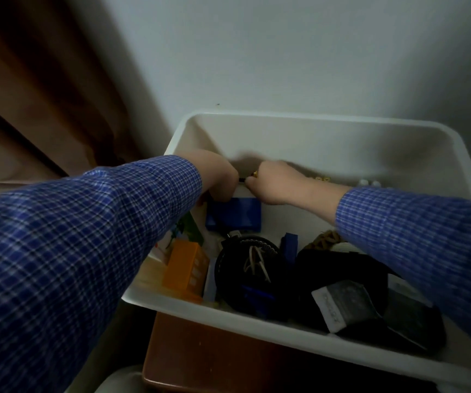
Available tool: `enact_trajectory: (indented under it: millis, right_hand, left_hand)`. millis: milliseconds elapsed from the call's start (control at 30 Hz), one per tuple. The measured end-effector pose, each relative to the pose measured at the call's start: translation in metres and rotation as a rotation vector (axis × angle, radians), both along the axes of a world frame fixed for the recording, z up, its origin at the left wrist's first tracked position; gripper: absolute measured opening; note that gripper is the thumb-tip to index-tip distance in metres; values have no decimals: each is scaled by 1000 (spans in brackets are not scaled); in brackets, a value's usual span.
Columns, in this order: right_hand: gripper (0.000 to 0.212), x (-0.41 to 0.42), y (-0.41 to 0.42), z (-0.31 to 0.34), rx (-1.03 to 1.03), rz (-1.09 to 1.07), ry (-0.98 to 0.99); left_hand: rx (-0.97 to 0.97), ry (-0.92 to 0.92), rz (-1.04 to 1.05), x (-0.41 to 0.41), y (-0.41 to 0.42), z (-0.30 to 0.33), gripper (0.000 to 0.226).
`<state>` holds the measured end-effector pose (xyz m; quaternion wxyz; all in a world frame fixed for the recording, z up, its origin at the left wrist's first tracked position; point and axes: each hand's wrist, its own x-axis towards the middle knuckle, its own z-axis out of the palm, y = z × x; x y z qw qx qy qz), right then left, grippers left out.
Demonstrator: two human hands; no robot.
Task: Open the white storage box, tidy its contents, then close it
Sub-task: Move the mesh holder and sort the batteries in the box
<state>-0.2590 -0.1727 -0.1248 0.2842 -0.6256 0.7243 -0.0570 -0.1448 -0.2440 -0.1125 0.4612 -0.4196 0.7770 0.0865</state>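
Note:
The white storage box (pixel 299 120) stands open with no lid on it, against a pale wall. Both my hands reach into its far left part. My left hand (pixel 218 177) and my right hand (pixel 274 184) meet knuckle to knuckle, and together they pinch a small dark thing with a gold tip (pixel 249 176); what it is I cannot tell. Right below the hands lies a blue box (pixel 235 214). Nearer me sit an orange box (pixel 186 265), a coiled black belt (pixel 248 268) and a black pouch with a grey label (pixel 342 302).
The box rests on a brown wooden surface (pixel 200 350). A brown curtain (pixel 38 89) hangs at the left. Inside the box are also a small blue block (pixel 290 245), a woven tan piece (pixel 325 241) and small white caps (pixel 368 182) at the far right.

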Motion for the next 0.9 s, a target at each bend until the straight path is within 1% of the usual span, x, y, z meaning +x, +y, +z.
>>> enact_trajectory:
  millis: [67,133,200,233,367,533,600,667,733,800,900]
  right_hand:
    - [35,-12,8,12,40,-13,-76]
    - [34,-23,17,19,42,-105,-211]
    - [31,-31,25,24,43,-184,-298]
    - [30,-32,29,26,46,-195,-307]
    - [28,-33,38,27,98,-224,-354]
    - [26,-30,39,28,182,-253,-435]
    - [25,-31,39,30,191,-260,-434]
    - [25,-32,38,29,194,-266,-435]
    - [25,-34,38,29,193,-274,-436]
    - [25,-35,38,29,187,-274,-439]
    - [25,-36,38,31,177,-266,-448]
  left_hand:
    - [-3,10,26,-1,1,0,21]
    - [-4,23,8,0,0,-1,28]
    - [-26,34,-7,-2,3,1,21]
    - [-52,45,-2,-3,4,2,17]
    - [-159,85,12,-7,8,6,18]
    - [-219,83,-22,-7,10,2,24]
    - [-240,141,-15,-6,10,-3,26]
    - [-254,252,7,-3,7,-9,29]
    - [-268,334,54,-2,5,-14,27]
    - [-289,363,101,-3,4,-17,22]
    - [-333,372,140,-5,6,-21,21]
